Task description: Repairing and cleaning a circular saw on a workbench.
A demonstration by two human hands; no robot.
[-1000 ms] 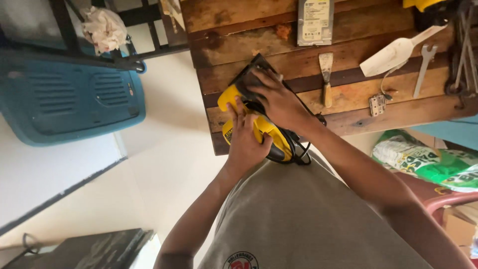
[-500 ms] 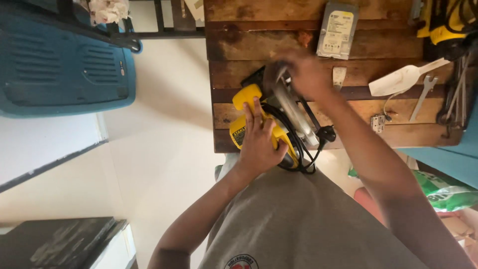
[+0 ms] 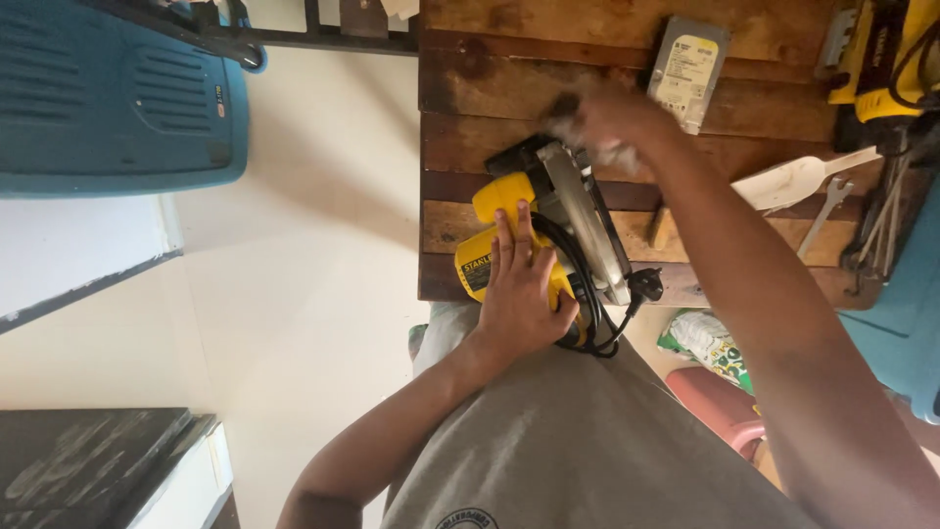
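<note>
A yellow and black circular saw [image 3: 580, 211] lies on its side at the near edge of a dark wooden plank table [image 3: 490, 98], its black cord and plug [image 3: 644, 285] bunched beside it. My left hand [image 3: 519, 289] presses down on the saw's yellow housing with its fingers laid over it. My right hand [image 3: 607, 118] is just beyond the saw's blade guard and is blurred by motion. A pale patch shows under its fingers; I cannot tell what it is.
On the table lie a grey hard drive [image 3: 690, 69], a pale scoop [image 3: 793, 181], a wrench [image 3: 824, 208] and a yellow power tool [image 3: 891, 59]. A blue plastic chair [image 3: 108, 98] stands to the left. A green-and-white bag [image 3: 715, 343] lies below the table edge.
My right hand has gone from resting on the saw's base to the far end of the blade guard and is now blurred. My left hand has stayed on the yellow housing.
</note>
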